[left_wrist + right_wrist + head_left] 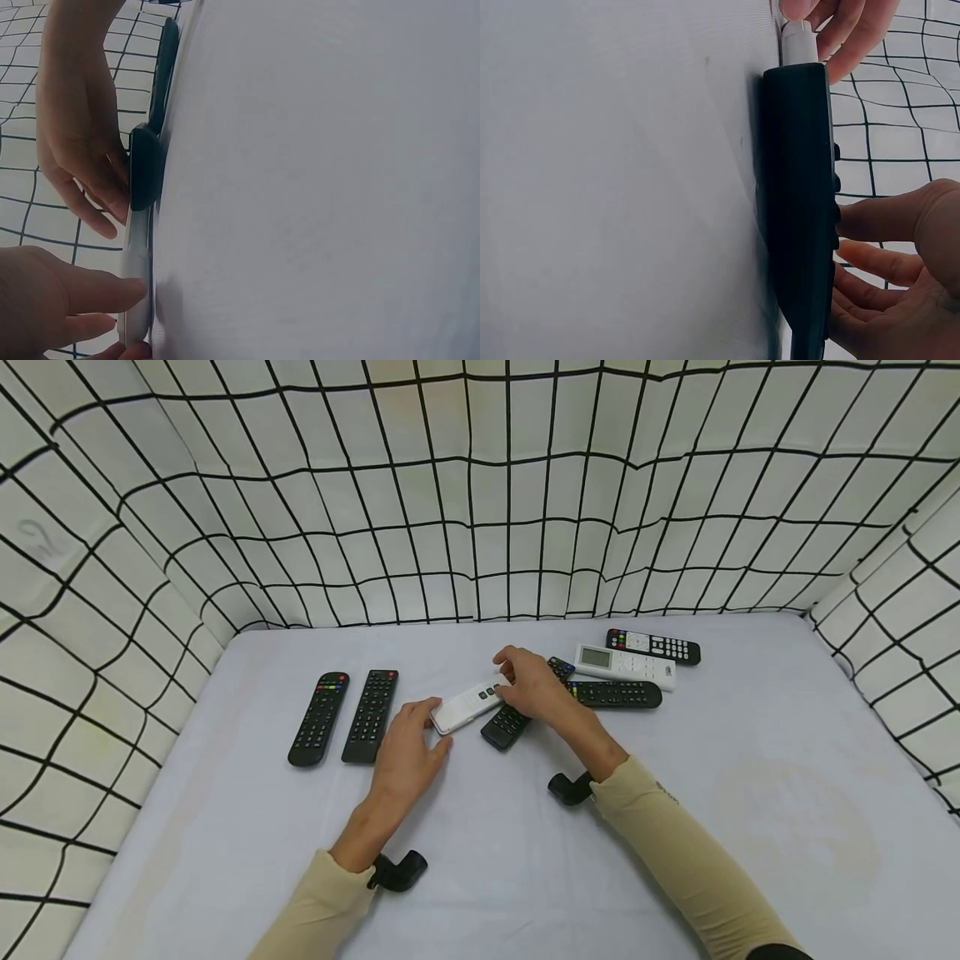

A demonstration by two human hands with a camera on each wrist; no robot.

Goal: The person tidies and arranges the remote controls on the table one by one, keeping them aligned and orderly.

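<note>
A white remote control (467,706) lies slanted on the white-covered table between both hands. My left hand (405,756) grips its lower-left end, the thumb on the near side and the fingers on the far side. At the upper-right end my right hand (534,683) has thumb and fingers around the remote's tip. Just under the right hand a black remote (504,728) lies at a slant, partly covered by that hand. In the right wrist view this black remote (799,187) hides most of the white remote (799,45), so the right fingertips' contact is partly hidden.
On the left, two black remotes, one rounded (318,720) and one straight-edged (371,717), lie side by side. To the right are a black remote (618,695), a white remote with a display (626,667) and another black remote (654,646). Black netting (510,522) borders the table (480,860).
</note>
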